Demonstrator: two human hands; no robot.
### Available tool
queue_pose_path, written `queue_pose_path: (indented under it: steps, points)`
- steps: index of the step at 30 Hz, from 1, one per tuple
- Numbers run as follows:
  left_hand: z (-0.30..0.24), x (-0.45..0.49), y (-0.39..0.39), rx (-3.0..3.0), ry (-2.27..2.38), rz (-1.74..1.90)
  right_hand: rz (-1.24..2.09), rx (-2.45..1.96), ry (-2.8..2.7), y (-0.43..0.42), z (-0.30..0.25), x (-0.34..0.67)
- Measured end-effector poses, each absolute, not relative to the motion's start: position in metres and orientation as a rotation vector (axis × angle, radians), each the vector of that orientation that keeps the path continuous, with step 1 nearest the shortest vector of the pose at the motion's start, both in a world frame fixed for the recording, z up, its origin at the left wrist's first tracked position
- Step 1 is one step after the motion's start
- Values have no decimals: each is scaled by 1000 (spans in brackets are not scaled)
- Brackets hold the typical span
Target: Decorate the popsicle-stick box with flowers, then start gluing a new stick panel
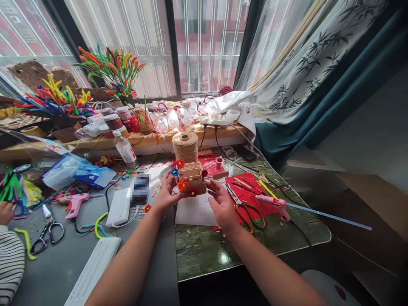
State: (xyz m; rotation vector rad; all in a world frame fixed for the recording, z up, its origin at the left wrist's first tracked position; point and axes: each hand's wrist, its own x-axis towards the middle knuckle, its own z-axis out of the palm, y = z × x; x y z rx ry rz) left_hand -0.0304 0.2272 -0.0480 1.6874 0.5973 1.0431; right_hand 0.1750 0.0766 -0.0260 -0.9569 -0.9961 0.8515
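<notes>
A small wooden box-like craft [191,173] made of thin strips stands in the middle, with several red, orange and blue fuzzy flowers on it. My left hand [166,193] grips its left side, thumb along the lower front edge and fingers partly hidden behind. Beside its right side is my right hand [220,204], fingers apart and loosely curled, holding nothing; whether a fingertip touches the wood I cannot tell. Just behind the craft stands a roll of twine [185,146]. White paper [194,212] lies below it.
Large scissors [250,214] and a pink glue gun [279,203] with a long glue stick lie on red sheets at right. At left are another glue gun [76,206], scissors [49,229], a power strip [92,272] and a bottle [125,148]. A striped sleeve [11,263] shows another person.
</notes>
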Motion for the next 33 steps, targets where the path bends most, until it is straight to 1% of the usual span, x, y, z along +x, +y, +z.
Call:
queue_pose_path:
  steps: [2,5,9,12,15,17,21,23,28,33]
  points:
    - [-45,-28,226,1571,506,1053,858,-933,-1058,74,-18,175]
    - [-46,-28,226,1488,494,1059,874,-937,-1162,67,-17,176]
    - [-51,-30,231,1492,523,1061,842,-1117,-1342,30,-28,186]
    - [-54,-32,231,1552,551,1058,685,-1322,-1632,-22,-39,201]
    - [-57,-30,224,1659,623,1085,519,-1310,-1931,-73,-54,213]
    - [-60,-27,218,1741,666,1102,408,-1305,-2037,-95,-67,215]
    - [-68,-21,210,1902,720,1113,149,-1347,-2023,-104,-90,205]
    - [-70,-17,209,1962,751,1081,87,-1372,-1973,-99,-95,200]
    - [-62,-14,206,2073,797,945,122,-1355,-1975,-97,-89,205]
    - [-58,-13,204,2150,938,819,157,-1358,-1923,-102,-78,206]
